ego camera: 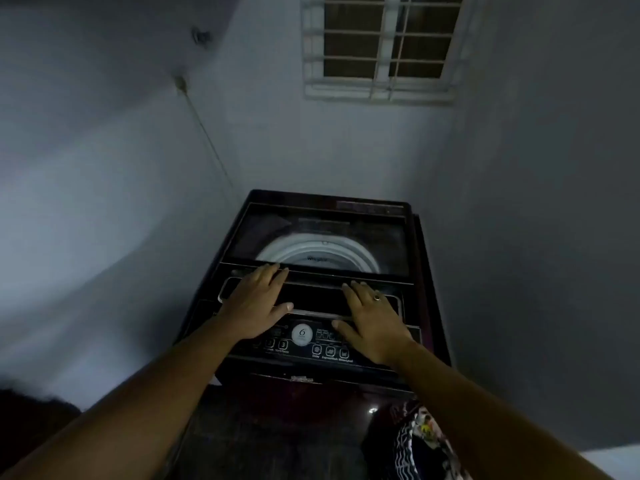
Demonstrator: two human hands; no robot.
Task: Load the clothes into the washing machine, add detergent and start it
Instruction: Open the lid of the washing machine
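Head view: I see the washing machine (431,299) in the corner, its lid (311,296) under both sets of fingers. My left hand (258,306) and right hand (374,327) lie flat on it, fingers straight, gripping nothing. The drum (322,252) shows just beyond the fingertips, the control panel (301,336) just behind them. Patterned clothes (415,441) lie well behind the right fingers.

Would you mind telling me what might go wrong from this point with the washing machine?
The right hand lies partly over the control panel, so it might trigger a setting by accident. Fingers of the left hand reach the seam of the lid and could get pinched. The clothes lie outside, low right; a cycle might get started empty.
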